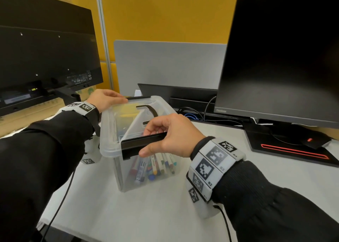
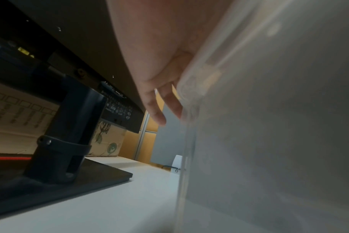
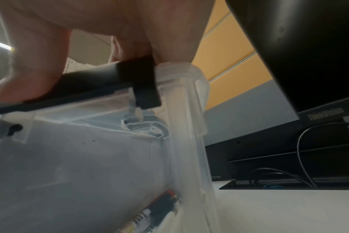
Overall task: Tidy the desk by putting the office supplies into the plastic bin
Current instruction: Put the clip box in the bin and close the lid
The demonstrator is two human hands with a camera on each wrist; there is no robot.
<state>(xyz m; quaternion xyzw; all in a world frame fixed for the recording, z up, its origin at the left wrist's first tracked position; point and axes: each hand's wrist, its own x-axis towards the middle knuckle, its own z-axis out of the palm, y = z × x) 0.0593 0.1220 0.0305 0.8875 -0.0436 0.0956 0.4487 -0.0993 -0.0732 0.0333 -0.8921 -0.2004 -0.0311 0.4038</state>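
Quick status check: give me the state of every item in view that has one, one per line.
plastic bin: upright on the desk, lid on.
lid: lying on the bin's rim.
near latch: black, not yet snapped down, right hand grips it.
far latch: under the left hand fingers; locked or not, cannot tell.
markers: inside the bin.
right monitor: screen dark.
left monitor: screen dark.

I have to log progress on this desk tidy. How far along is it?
Nearly finished. Done: markers lie inside the clear plastic bin and its lid is on. In hand: the right hand grips the near black latch; the left hand holds the far end. Left: clipping both latches.
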